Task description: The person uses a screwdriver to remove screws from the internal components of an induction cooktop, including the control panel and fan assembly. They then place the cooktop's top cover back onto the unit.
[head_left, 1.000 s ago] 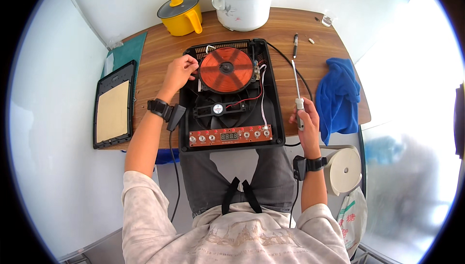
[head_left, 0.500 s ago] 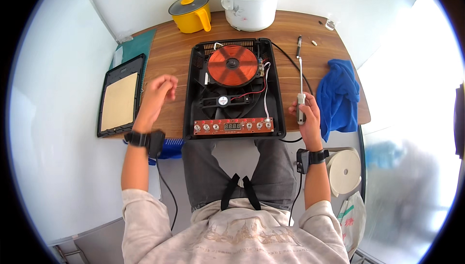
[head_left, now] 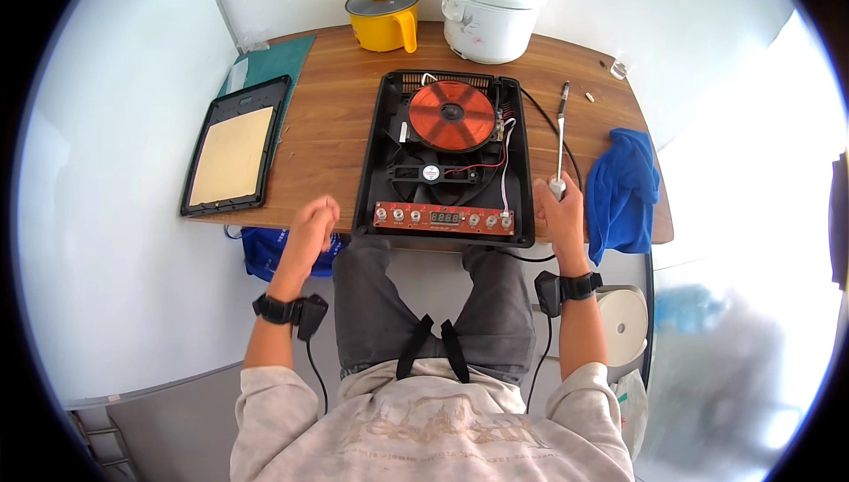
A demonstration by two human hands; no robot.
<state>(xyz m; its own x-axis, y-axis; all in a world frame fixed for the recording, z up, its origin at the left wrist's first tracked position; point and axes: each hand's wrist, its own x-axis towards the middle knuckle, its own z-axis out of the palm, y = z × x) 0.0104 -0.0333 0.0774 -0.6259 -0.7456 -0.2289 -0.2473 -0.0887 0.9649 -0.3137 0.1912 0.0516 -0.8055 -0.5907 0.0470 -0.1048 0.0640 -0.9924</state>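
In front of me lies an opened induction cooker base [head_left: 364,190], a black shell. Inside it sit a round copper-red coil [head_left: 452,116], a fan hub [head_left: 431,172] and a red-brown control board [head_left: 445,218] along the near side. My right hand [head_left: 562,217], just right of the shell, is closed round the handle of a screwdriver [head_left: 561,148], its shaft pointing away from me. Left of the shell's near corner, at the table's front edge, my left hand [head_left: 311,230] is curled closed; whether anything is inside its fingers is hidden.
At the left lies a black-framed panel [head_left: 232,156] partly over a green mat [head_left: 299,62]. A yellow pot [head_left: 382,29] and white rice cooker [head_left: 495,22] stand at the back. A blue cloth [head_left: 622,190], black pen-like stick [head_left: 564,97] and black cord [head_left: 570,141] are on the right.
My left hand has come nearer to me, from above the tabletop to its front edge. My right hand now wraps more fully round the screwdriver handle. The whole view has shifted slightly.
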